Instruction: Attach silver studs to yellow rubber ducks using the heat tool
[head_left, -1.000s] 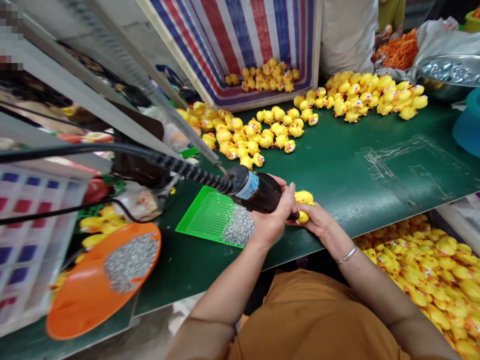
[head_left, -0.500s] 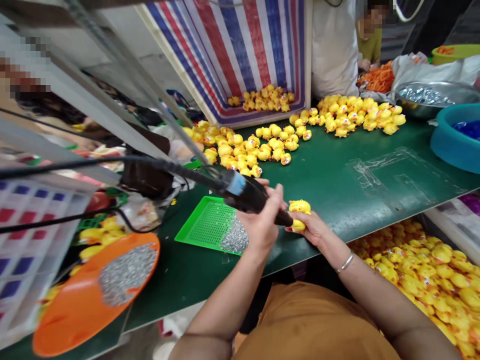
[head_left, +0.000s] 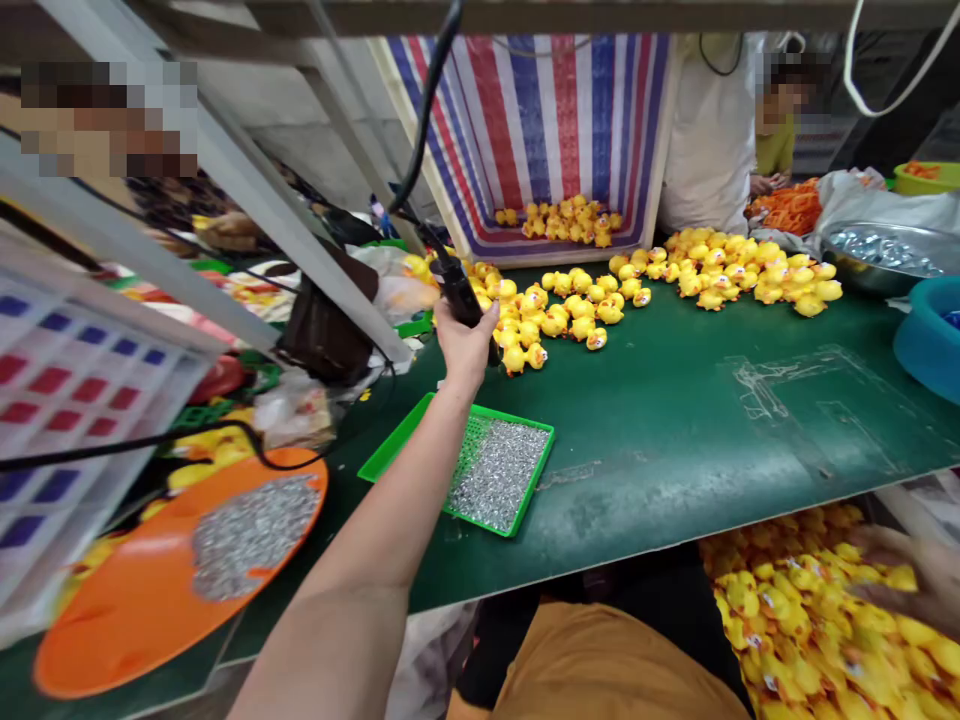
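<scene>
Wrapped around a black electric screwdriver [head_left: 459, 290], my left hand [head_left: 463, 350] reaches over the green table beside a cluster of yellow toy ducks [head_left: 555, 320]. The screwdriver's cable runs up from its top end. Below my forearm lies a green perforated tray [head_left: 552, 440] with small silvery screws [head_left: 499, 475], partly covered by the arm. At the right edge my right hand [head_left: 919, 575] is low over a bin full of yellow ducks [head_left: 817, 620]. Motion smears its fingers, and whether it grips a duck is unclear.
An orange dish [head_left: 112, 630] with silvery pieces stands at the left, by a white crate [head_left: 82, 440]. A striped, lined box [head_left: 540, 120] holds more ducks at the back. A metal bowl [head_left: 847, 270] and a blue basin [head_left: 926, 340] are at the right. Two other people are nearby.
My left hand has carried the screwdriver up and away to the duck cluster. My right hand, which held ducks at the screwdriver tip, has moved right to the bin.
</scene>
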